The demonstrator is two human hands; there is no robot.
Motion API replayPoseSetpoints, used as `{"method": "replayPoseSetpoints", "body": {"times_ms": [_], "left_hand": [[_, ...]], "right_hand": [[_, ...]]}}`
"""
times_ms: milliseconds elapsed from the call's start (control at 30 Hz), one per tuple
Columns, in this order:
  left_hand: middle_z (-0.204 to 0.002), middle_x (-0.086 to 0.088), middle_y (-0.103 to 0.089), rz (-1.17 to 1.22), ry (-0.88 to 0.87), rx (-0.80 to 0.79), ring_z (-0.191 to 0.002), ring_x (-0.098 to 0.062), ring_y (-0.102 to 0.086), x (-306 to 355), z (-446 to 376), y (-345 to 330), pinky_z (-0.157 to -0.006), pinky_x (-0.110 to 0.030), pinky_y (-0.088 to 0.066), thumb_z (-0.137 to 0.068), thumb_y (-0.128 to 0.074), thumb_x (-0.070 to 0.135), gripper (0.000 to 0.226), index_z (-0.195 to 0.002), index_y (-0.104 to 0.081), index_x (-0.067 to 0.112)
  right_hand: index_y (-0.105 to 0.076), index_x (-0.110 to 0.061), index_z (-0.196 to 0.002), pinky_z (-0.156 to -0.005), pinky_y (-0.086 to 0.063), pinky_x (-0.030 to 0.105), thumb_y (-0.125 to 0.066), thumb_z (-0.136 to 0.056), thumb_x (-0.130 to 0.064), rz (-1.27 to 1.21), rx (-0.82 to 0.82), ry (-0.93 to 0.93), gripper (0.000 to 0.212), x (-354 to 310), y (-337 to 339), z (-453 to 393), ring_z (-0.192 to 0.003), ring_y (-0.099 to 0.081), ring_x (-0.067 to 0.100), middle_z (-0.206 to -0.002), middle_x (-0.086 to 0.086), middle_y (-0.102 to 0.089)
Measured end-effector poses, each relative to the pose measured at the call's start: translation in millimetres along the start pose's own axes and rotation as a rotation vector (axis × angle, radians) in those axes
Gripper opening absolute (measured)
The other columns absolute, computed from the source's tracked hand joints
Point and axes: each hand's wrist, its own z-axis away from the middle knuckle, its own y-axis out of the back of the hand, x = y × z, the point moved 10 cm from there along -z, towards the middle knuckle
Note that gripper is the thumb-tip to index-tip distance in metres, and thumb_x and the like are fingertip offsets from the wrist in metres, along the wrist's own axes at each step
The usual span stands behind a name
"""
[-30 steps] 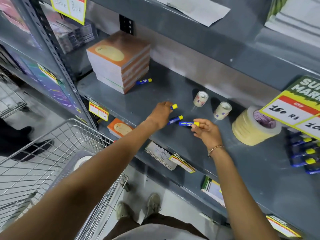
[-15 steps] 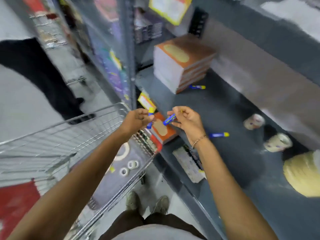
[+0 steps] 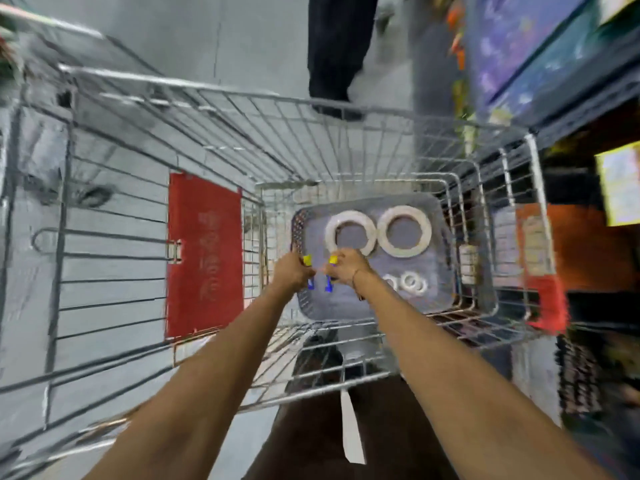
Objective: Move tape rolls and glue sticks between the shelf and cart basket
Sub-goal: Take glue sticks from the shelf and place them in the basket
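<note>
Head view shows me both hands out over the cart [image 3: 242, 98], close together above the near left corner of the grey basket [image 3: 440, 299] that sits in the cart's right part. My left hand [image 3: 292, 273] is curled round a glue stick [image 3: 307, 260], its yellow cap up and its blue end poking out below the fingers. My right hand [image 3: 344, 266] grips a second glue stick [image 3: 333, 260] the same way, yellow cap up, blue end down. The two sticks are just beside each other, upright. In the basket lie two large white tape rolls [image 3: 350, 237], flat and touching side by side at the far end, and two small rolls [image 3: 412, 283] nearer, right of my right wrist. A red panel [image 3: 204, 254] hangs on the cart's left part. The shelf [image 3: 588, 220] runs along the right edge, blurred. A person's dark trouser leg [image 3: 337, 46] stands beyond the cart.
</note>
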Motion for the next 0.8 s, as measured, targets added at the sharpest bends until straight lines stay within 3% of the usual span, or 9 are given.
{"method": "replayPoseSetpoints", "body": {"times_ms": [100,233,333,400,500,567,667,733,800], "left_hand": [[-0.090,-0.029,-0.071,-0.096,-0.046,-0.007,-0.089,-0.038,-0.068,-11,-14,-22,-0.073,-0.040,-0.052,-0.079,-0.071,0.022,0.022,-0.081,-0.071,0.000],[-0.108,-0.029,-0.066,-0.256,-0.105,-0.031,-0.104,-0.041,-0.061,-13,-27,-46,-0.086,-0.044,-0.047,-0.085,-0.055,0.032,0.042,-0.104,-0.064,-0.005],[-0.115,-0.028,-0.064,-0.358,-0.113,-0.055,-0.109,-0.041,-0.059,-8,-31,-57,-0.091,-0.044,-0.046,-0.088,-0.058,0.017,0.030,-0.109,-0.058,-0.005],[-0.116,-0.029,-0.063,-0.385,-0.091,-0.034,-0.110,-0.043,-0.058,-6,-28,-55,-0.091,-0.045,-0.046,-0.088,-0.054,0.010,0.027,-0.109,-0.057,-0.007],[-0.114,-0.028,-0.064,-0.472,-0.125,-0.019,-0.109,-0.040,-0.060,15,-13,-42,-0.090,-0.043,-0.049,-0.087,-0.053,0.008,0.026,-0.107,-0.060,-0.007],[-0.107,-0.028,-0.067,-0.481,-0.207,-0.019,-0.105,-0.040,-0.062,43,0,-32,-0.086,-0.041,-0.050,-0.084,-0.054,0.005,0.022,-0.099,-0.065,-0.007],[-0.101,-0.025,-0.070,-0.460,-0.309,-0.051,-0.099,-0.038,-0.066,101,34,-23,-0.086,-0.041,-0.055,-0.087,-0.050,0.010,0.024,-0.098,-0.067,-0.003],[-0.094,-0.023,-0.073,-0.466,-0.431,-0.090,-0.090,-0.035,-0.069,156,69,-27,-0.083,-0.041,-0.057,-0.091,-0.048,0.014,0.027,-0.093,-0.068,-0.003],[-0.090,-0.024,-0.073,-0.473,-0.622,-0.144,-0.085,-0.035,-0.069,218,117,-44,-0.078,-0.040,-0.056,-0.089,-0.050,0.013,0.024,-0.086,-0.067,-0.004]], "right_hand": [[-0.033,-0.019,-0.050,-0.057,-0.032,0.027,-0.069,-0.079,-0.016,0.168,0.013,-0.039,0.046,17,-24,-24,-0.068,-0.046,0.016,-0.059,0.006,-0.044],[-0.042,-0.018,-0.060,-0.063,-0.039,0.028,-0.063,-0.086,-0.013,0.237,-0.008,-0.068,0.034,27,-39,-39,-0.062,-0.043,0.012,-0.069,0.004,-0.044],[-0.049,-0.009,-0.064,-0.064,-0.043,0.027,-0.048,-0.096,-0.007,0.227,-0.107,-0.135,0.032,36,-51,-42,-0.072,-0.050,0.025,-0.067,0.015,-0.047],[-0.036,-0.012,-0.056,-0.053,-0.036,0.026,-0.041,-0.098,-0.007,0.280,-0.177,-0.128,0.043,39,-55,-39,-0.082,-0.041,0.021,-0.060,0.008,-0.036],[-0.032,-0.021,-0.057,-0.053,-0.038,0.025,-0.047,-0.094,-0.009,0.262,-0.160,-0.155,0.042,36,-27,-21,-0.068,-0.044,0.019,-0.061,-0.002,-0.035],[-0.041,-0.014,-0.059,-0.062,-0.040,0.030,-0.048,-0.093,-0.009,0.191,-0.083,-0.191,0.035,27,6,-5,-0.064,-0.048,0.024,-0.063,0.006,-0.043],[-0.063,-0.007,-0.076,-0.075,-0.048,0.032,-0.050,-0.092,-0.012,0.013,0.074,-0.139,0.022,10,63,33,-0.102,-0.063,0.035,-0.090,0.026,-0.061],[-0.047,-0.016,-0.054,-0.074,-0.053,0.039,-0.052,-0.090,-0.012,-0.107,0.227,-0.098,0.036,13,110,74,-0.090,-0.066,0.036,-0.073,0.017,-0.056],[-0.051,-0.010,-0.056,-0.065,-0.055,0.041,-0.052,-0.090,-0.016,-0.306,0.411,-0.100,0.035,36,160,126,-0.072,-0.066,0.035,-0.068,0.016,-0.061]]}}
